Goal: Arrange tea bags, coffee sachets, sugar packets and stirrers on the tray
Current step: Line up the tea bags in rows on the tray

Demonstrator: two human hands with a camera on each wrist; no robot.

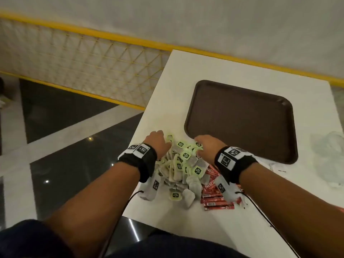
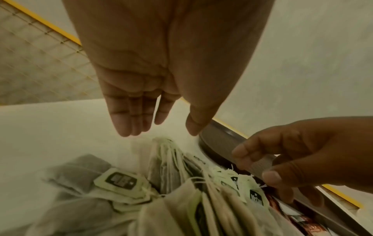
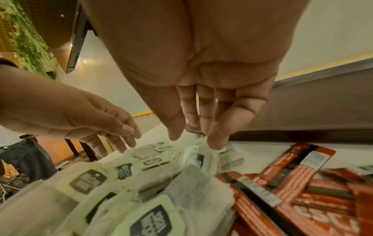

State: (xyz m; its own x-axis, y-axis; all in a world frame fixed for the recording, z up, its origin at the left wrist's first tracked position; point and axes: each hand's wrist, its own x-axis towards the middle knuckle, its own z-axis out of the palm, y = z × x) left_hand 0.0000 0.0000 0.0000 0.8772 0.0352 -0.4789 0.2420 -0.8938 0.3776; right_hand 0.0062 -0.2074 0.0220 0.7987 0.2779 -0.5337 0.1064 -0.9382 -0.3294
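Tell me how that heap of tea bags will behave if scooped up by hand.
The tea bags look soft and floppy, likely sagging. Their strings and green tags lie crossed, so several may lift together. Heaped loosely, some would probably slide off toward the red coffee sachets.

Table: white top [image 1: 219, 71], one corner pointing away from the person.
Clear plastic wrapping: crumpled [image 1: 329, 146] at the table's right edge.
Railing: yellow frame with wire mesh [image 1: 89, 71], beyond the table's left edge.
Floor: glossy dark and white stone [image 1: 61, 146], below the table's left edge.
Foliage: green [image 3: 28, 39], far left in the right wrist view.
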